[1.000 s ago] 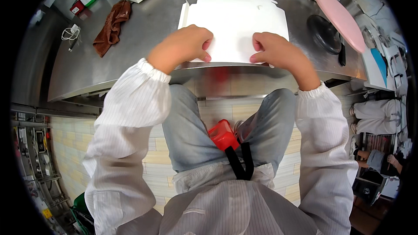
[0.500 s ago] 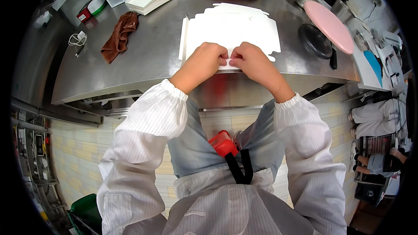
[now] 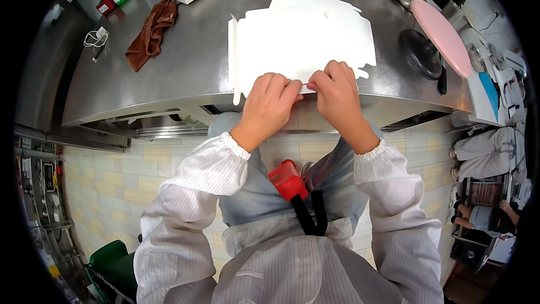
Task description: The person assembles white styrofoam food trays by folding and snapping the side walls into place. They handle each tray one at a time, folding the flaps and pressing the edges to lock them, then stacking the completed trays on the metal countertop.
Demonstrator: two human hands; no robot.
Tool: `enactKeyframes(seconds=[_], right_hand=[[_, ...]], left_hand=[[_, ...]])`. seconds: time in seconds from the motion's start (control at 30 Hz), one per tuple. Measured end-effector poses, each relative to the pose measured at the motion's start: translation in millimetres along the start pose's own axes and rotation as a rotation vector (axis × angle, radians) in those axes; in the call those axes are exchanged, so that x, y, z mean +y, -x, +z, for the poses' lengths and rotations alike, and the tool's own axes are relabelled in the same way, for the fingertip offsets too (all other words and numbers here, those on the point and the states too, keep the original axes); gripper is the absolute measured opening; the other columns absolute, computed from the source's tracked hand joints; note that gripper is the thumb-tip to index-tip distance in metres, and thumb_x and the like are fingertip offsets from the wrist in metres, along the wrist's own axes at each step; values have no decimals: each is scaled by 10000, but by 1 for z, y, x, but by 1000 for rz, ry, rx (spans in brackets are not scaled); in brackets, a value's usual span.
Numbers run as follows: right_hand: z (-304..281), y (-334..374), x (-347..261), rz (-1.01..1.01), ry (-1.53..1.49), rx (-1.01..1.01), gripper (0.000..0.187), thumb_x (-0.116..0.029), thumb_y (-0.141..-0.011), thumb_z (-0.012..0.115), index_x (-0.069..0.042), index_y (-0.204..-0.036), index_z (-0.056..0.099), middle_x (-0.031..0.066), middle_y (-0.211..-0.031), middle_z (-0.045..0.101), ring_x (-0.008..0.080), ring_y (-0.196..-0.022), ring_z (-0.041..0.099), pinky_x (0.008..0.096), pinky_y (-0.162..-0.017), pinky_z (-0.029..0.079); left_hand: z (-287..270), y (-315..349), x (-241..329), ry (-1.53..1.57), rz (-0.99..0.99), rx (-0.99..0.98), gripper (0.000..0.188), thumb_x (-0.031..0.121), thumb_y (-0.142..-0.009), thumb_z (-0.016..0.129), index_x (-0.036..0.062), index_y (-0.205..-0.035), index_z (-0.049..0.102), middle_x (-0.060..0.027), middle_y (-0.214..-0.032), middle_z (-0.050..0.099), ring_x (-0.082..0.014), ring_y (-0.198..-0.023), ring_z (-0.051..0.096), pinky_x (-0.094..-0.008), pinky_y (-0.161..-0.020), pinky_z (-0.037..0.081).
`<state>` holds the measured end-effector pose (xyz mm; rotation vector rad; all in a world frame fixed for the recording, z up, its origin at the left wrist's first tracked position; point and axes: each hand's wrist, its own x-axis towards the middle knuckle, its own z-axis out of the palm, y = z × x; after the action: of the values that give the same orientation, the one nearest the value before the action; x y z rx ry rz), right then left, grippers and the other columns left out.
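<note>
Flatly, a white cardboard sheet [image 3: 298, 39] lies at the tabletop's [image 3: 208, 50] front edge, before the person; its surface is plain and matte, with stepped cuts along the far side, a narrow raised strip down the left and a small notched tab at right. Both hands, left [image 3: 268, 104] and right [image 3: 337, 93], are curled close together, pinching its near edge between thumbs and fingers. The tabletop is brushed grey metal, bearing a crumpled brown cloth [image 3: 152, 34] at left and a pink disc [image 3: 441, 36] at right. Below runs a floor [image 3: 121, 174] of pale, wood-toned planks; crowded shelves [image 3: 56, 208] line the left.
</note>
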<state>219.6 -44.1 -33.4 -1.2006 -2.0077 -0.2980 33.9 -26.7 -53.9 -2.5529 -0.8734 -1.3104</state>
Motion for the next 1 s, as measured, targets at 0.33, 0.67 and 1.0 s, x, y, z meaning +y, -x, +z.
enactKeyframes(seconds=[0.33,0.67,1.0], right_hand=[[10,37,-13,-1,126,165,190,-58,-811,742,-89,-998,734,27,-953,640,241,-894,584,393,-820,480],[15,40,-11,21,124,170,234,-114,-822,765,-81,-1050,727,22,-953,643,233,-899,586,391,-817,461],[-7,-2,4,-15,23,-89,133,-148,-833,752,-70,-879,655,80,-847,611,271,-800,559,395,-744,446]], left_hand=[[12,16,11,-77,-79,117,271,49,-756,787,96,-1020,750,-2,-914,649,-213,-853,580,-365,-797,478],[25,17,15,-148,-114,247,251,28,-744,771,111,-981,759,16,-876,651,-207,-865,588,-359,-789,480],[-5,-19,9,22,-284,-54,77,38,-819,711,76,-880,739,-55,-783,616,-272,-768,586,-383,-692,483]])
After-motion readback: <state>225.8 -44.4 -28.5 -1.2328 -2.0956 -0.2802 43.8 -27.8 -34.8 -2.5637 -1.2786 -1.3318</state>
